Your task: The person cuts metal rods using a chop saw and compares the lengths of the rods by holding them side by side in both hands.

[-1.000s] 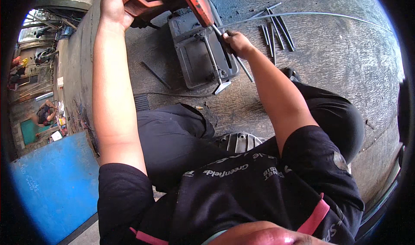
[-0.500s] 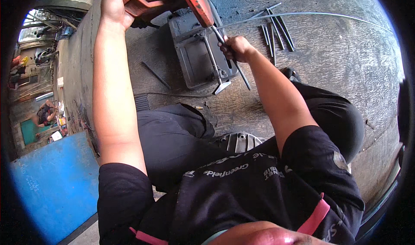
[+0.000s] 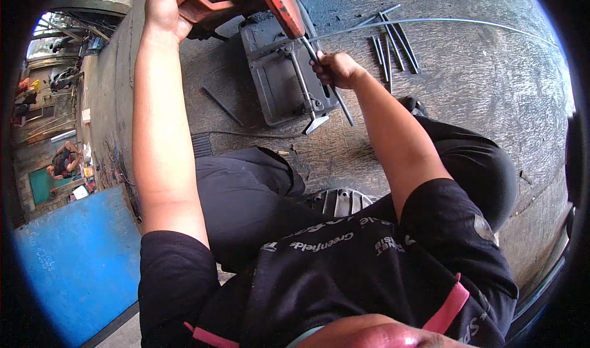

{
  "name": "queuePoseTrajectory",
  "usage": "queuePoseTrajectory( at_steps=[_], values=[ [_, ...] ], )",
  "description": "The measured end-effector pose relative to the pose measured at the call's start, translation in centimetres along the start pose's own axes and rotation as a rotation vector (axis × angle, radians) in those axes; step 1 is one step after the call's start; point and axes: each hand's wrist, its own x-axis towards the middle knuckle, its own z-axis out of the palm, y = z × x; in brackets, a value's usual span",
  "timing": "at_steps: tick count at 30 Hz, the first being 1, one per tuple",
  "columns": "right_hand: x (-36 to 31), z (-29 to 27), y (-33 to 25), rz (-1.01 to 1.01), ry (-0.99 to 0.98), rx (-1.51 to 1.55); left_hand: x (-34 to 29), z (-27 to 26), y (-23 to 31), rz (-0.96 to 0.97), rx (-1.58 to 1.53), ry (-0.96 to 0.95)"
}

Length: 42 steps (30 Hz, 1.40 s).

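At the top of the view, my left hand is closed around the orange handle of a chop saw. The saw's orange blade guard slants down over its grey base, and the blade itself is hidden. My right hand grips a thin dark metal rod at the base's right side. One end of that rod runs up under the guard's tip; its other end sticks out below my hand. A clamp screw with a flat metal handle lies along the base.
Several cut metal rods lie on the floor to the right, and a single one to the left. A long thin bent rod arcs across the upper right. A dark cable crosses near my knees. A blue panel and another person are at left.
The rod's free end has shifted slightly up and left, toward the saw. Both my hands stay in nearly the same place.
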Motion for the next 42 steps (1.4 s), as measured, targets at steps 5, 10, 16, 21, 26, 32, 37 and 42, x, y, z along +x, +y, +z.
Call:
queuePoseTrajectory(
  at_steps=[5, 10, 16, 21, 26, 32, 37, 42],
  values=[
    [0.7, 1.6, 0.1, -0.129, 0.136, -0.186, 3.2, -6.6, -0.9, -0.049, -0.177, -0.153],
    [1.4, -1.0, 0.4, -0.248, 0.202, -0.295, -1.4, 1.2, 0.7, 0.022, 0.032, 0.082],
    [2.0, -0.5, 0.4, -0.294, 0.239, -0.337, -0.5, -0.6, 0.5, 0.05, 0.004, -0.02],
    [2.5, -2.1, 1.2, -0.295, 0.193, -0.205, -1.5, 0.8, 0.7, 0.044, 0.043, 0.079],
    [2.2, -1.6, 0.9, -0.282, 0.162, -0.129, -0.7, -0.1, 0.6, 0.042, 0.051, 0.055],
    [1.3, -0.8, 0.7, -0.266, 0.172, -0.216, -0.9, 0.0, 0.6, 0.045, 0.049, 0.035],
    [0.9, -0.3, 0.4, -0.248, 0.164, -0.207, -1.1, 0.3, 0.6, 0.037, 0.045, 0.075],
    [0.5, -1.1, 0.4, -0.253, 0.147, -0.149, -0.1, -0.5, 0.0, 0.038, -0.003, -0.03]
  ],
)
